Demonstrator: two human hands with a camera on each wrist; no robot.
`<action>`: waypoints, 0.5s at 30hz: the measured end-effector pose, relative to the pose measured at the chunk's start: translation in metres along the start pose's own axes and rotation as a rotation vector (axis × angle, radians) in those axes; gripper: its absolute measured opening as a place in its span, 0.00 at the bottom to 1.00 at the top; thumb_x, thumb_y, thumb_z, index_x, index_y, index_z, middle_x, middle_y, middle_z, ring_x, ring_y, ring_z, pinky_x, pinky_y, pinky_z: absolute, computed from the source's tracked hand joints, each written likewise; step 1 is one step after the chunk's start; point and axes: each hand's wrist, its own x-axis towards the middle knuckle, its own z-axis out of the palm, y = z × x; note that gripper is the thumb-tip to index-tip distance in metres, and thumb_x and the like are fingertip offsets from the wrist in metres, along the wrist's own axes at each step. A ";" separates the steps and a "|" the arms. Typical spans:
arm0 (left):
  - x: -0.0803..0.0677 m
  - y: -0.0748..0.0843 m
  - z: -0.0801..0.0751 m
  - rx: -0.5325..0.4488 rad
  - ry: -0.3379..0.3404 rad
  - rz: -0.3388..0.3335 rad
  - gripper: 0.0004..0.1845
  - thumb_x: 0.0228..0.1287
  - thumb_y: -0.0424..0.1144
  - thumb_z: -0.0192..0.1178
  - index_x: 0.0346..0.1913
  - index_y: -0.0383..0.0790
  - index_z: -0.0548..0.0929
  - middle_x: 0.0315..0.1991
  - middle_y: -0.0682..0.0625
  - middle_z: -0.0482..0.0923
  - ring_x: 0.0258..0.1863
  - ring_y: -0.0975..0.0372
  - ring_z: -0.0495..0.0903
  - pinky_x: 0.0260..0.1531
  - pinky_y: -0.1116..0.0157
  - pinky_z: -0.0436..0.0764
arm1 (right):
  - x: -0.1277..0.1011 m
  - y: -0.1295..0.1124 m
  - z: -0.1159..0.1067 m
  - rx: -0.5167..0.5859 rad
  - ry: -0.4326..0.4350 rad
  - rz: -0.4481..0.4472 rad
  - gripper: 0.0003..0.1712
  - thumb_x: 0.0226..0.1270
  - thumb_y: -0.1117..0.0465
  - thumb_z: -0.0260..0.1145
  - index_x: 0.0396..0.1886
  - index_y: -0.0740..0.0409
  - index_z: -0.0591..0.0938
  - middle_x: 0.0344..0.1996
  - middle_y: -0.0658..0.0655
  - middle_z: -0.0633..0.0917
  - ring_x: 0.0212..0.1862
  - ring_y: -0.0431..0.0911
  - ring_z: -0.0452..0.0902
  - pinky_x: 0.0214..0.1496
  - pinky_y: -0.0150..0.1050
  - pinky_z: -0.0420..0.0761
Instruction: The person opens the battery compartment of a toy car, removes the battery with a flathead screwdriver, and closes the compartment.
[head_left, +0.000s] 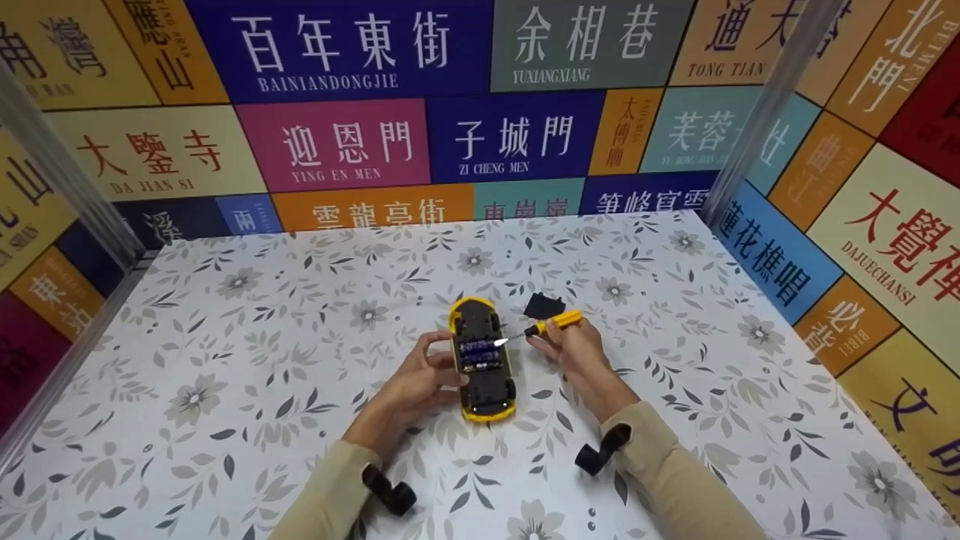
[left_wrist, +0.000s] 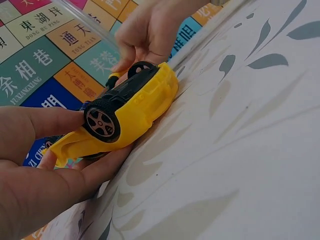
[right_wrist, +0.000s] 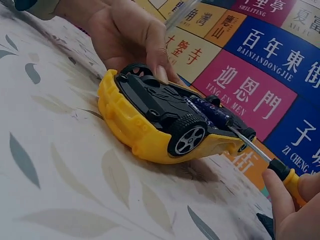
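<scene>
Gripping a yellow plastic toy car with a black underside (head_left: pixel 486 384), wheels up, in the curled fingers of the left hand (head_left: pixel 420 379), over the middle of a white, grey-leaf-patterned table (head_left: pixel 300 390). Grasping a yellow-handled metal screwdriver (head_left: pixel 559 323) in the right hand's (head_left: pixel 577 349) fingers, pointing its tip at dark-blue cylindrical batteries (head_left: pixel 478 357), just beside a flat black plastic piece (head_left: pixel 544 305).

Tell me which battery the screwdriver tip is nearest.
The uppermost battery in the head view: the screwdriver tip is by its right end; the others sit lower there.
</scene>
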 end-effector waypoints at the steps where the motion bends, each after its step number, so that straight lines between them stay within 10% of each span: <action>1: 0.000 0.000 0.000 0.003 0.003 0.000 0.40 0.51 0.15 0.58 0.66 0.42 0.58 0.48 0.46 0.82 0.38 0.57 0.84 0.37 0.60 0.86 | 0.000 0.000 0.000 -0.004 0.002 -0.002 0.29 0.77 0.67 0.52 0.72 0.67 0.57 0.68 0.69 0.67 0.39 0.44 0.87 0.54 0.36 0.85; 9: 0.000 0.001 0.001 0.009 0.029 -0.016 0.41 0.52 0.15 0.59 0.67 0.42 0.57 0.49 0.45 0.83 0.37 0.56 0.85 0.35 0.60 0.85 | -0.003 -0.003 0.003 -0.020 0.022 -0.034 0.20 0.77 0.67 0.53 0.64 0.64 0.62 0.60 0.65 0.72 0.36 0.43 0.88 0.51 0.35 0.86; 15: 0.000 0.001 0.001 0.007 0.036 -0.031 0.42 0.51 0.15 0.59 0.68 0.41 0.56 0.47 0.46 0.84 0.37 0.57 0.84 0.34 0.61 0.85 | -0.003 -0.008 -0.001 0.012 0.014 -0.027 0.29 0.77 0.68 0.53 0.74 0.62 0.57 0.65 0.65 0.69 0.59 0.53 0.81 0.57 0.39 0.85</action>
